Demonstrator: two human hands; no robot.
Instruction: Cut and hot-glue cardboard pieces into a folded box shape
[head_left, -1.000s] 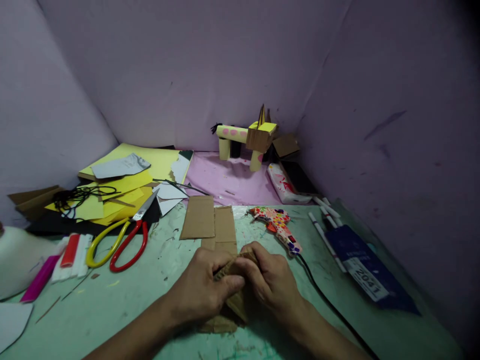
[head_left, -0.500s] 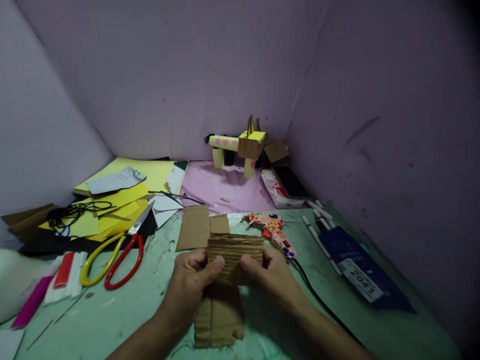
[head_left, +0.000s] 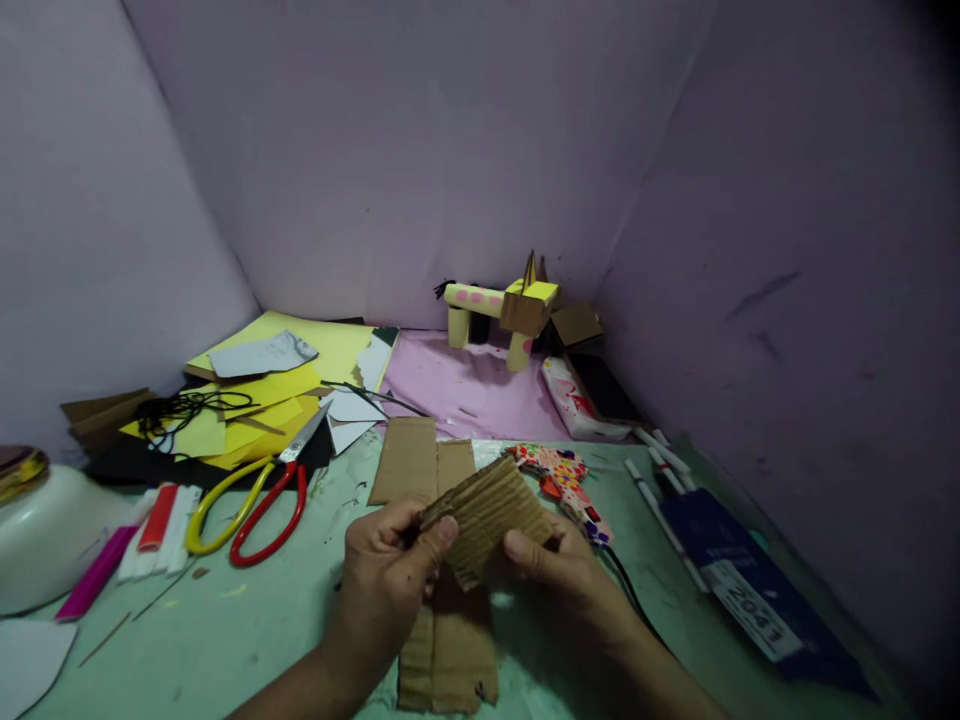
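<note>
A small piece of corrugated cardboard (head_left: 491, 515) is held tilted between both hands above the table. My left hand (head_left: 394, 575) pinches its left corner, thumb on the near face. At its lower right edge, my right hand (head_left: 559, 565) grips it with the thumb in front; the other fingers are mostly hidden behind. Beneath lies a creased cardboard strip (head_left: 450, 650). Just beyond are flat cardboard pieces (head_left: 405, 460). A floral-patterned glue gun (head_left: 562, 480) rests past my right hand, its black cord running toward me.
Scissors (head_left: 289, 470) with red and yellow handles lie left, beside yellow paper (head_left: 255, 420) and black string (head_left: 176, 410). A yellow-and-cardboard animal figure (head_left: 480, 300) stands at the back. White sticks (head_left: 667, 520) and a blue packet (head_left: 750, 570) lie right. Walls enclose the table.
The cardboard piece has turned from level to a slant, its right side lower. Both hands still hold it. The whole view has shifted, with the scene sliding rightward.
</note>
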